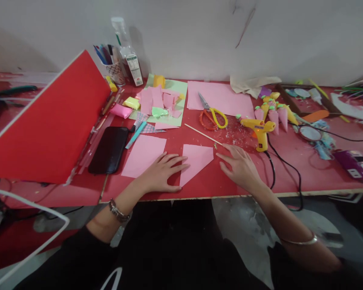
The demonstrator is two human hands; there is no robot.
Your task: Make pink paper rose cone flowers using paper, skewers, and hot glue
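Observation:
My left hand [165,173] lies spread on the table. Its palm side is over the edge of a pink paper sheet [147,151], and its fingertips reach the left edge of a smaller cut pink paper piece [195,159] with a slanted side. To the right of that piece, my right hand [240,166] rests with its fingers apart. Its index finger is at the near end of a thin wooden stick [202,133]; I cannot tell whether it presses on it. Scissors [213,114] with red and yellow handles lie beyond the stick, blades slightly apart.
A yellow glue gun [259,131] trails a black cable on the right, near pink cone shapes [273,117]. At left are a black phone [109,150] and a leaning red board [57,125]. A glass bottle [133,64] and pen cup [114,70] stand by the wall.

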